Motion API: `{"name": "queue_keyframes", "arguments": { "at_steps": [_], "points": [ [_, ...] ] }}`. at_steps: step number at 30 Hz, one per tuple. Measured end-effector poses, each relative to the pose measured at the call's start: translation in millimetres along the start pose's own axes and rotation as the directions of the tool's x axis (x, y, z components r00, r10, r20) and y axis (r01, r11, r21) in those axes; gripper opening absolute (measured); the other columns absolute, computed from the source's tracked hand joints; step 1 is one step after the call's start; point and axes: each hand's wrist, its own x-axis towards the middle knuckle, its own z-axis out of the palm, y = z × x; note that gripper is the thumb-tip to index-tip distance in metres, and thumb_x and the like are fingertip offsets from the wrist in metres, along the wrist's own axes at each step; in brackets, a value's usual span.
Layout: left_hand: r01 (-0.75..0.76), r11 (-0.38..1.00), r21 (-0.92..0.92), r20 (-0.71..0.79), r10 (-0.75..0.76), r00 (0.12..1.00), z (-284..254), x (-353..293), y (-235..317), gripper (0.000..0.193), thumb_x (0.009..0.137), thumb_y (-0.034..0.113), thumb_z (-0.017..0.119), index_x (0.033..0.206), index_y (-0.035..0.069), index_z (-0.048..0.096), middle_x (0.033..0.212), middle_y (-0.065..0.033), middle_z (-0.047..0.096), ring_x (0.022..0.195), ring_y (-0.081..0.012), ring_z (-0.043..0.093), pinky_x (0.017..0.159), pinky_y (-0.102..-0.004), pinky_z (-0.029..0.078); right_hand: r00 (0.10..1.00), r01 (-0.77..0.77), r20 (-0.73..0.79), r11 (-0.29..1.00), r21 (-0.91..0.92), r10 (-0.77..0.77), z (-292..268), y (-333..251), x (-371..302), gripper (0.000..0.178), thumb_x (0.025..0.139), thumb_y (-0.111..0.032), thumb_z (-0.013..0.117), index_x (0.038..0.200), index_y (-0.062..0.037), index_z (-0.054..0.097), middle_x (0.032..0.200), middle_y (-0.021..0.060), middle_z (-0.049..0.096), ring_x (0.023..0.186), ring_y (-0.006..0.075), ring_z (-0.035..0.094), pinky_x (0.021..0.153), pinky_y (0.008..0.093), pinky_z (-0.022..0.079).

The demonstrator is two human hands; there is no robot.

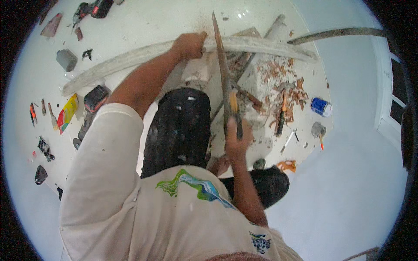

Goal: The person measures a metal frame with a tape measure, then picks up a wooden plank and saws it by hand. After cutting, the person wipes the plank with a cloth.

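A handsaw (221,61) with a long tapering blade points away from me, its blade crossing a long pale wooden plank (130,58). My right hand (238,138) is closed around the saw's handle, which is dark with a yellowish part. To the left of the blade, my left hand (190,45) is closed on the plank and bears down on it. The plank runs from left to right in front of my knees, over a pale block (202,69). Whether the blade has cut into the wood is too blurred to tell.
Wood shavings (300,89) and an orange-handled tool (283,106) lie right of the saw, near a blue can (321,107). A dark strip (339,34) extends rightward. At left are a grey bottle (66,60), a power drill (91,11), a yellow-red packet (67,114) and a brush (53,116).
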Motion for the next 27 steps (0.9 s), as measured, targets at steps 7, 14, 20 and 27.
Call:
{"name": "queue_keyframes", "arguments": {
  "at_steps": [7, 14, 20, 27],
  "points": [
    [-0.045, 0.999, -0.006, 0.064, 0.045, 0.997, 3, -11, 6, 0.058, 0.087, 0.029, 0.076, 0.132, 0.002, 0.053, 0.110, -0.0227, 0.072, 0.105, -0.0417, 0.071, 0.090, -0.0530, 0.057, 0.993, 0.111, 0.040, 0.991, -0.071, -0.109, 5, 12, 3, 0.034, 0.103, -0.024, 0.061, 0.125, 0.0009, 0.066, 0.112, 0.0247, 0.069, 0.101, 0.0330, 0.069, 0.088, 0.0432, 0.053],
    [-0.025, 1.000, 0.007, 0.000, 0.025, 1.000, 1, -7, 3, 0.058, 0.085, 0.026, 0.079, 0.131, 0.001, 0.054, 0.104, -0.0205, 0.073, 0.100, -0.0389, 0.073, 0.086, -0.0504, 0.059, 0.999, -0.035, 0.043, 0.999, 0.023, 0.034, 1, -3, 35, 0.032, 0.104, -0.030, 0.063, 0.112, -0.0003, 0.071, 0.081, 0.0105, 0.069, 0.076, 0.0225, 0.068, 0.069, 0.0373, 0.053],
    [-0.046, 0.999, -0.011, 0.013, 0.047, 0.999, 18, -22, 8, 0.060, 0.085, 0.025, 0.078, 0.134, 0.002, 0.053, 0.108, -0.0213, 0.073, 0.102, -0.0396, 0.072, 0.086, -0.0511, 0.059, 0.984, 0.154, -0.053, 0.968, -0.199, -0.168, 19, 12, 31, 0.041, 0.104, -0.030, 0.062, 0.129, 0.0024, 0.066, 0.104, 0.0216, 0.073, 0.096, 0.0301, 0.071, 0.085, 0.0427, 0.055],
    [-0.056, 0.998, -0.018, 0.021, 0.056, 0.998, 12, -10, 5, 0.065, 0.086, 0.027, 0.077, 0.139, 0.001, 0.051, 0.108, -0.0218, 0.072, 0.102, -0.0397, 0.072, 0.085, -0.0512, 0.059, 0.995, -0.053, 0.080, 0.999, 0.000, 0.053, -2, -6, 22, 0.035, 0.104, -0.032, 0.062, 0.113, 0.0010, 0.068, 0.099, 0.0231, 0.071, 0.095, 0.0397, 0.069, 0.086, 0.0468, 0.052]
  ]
}}
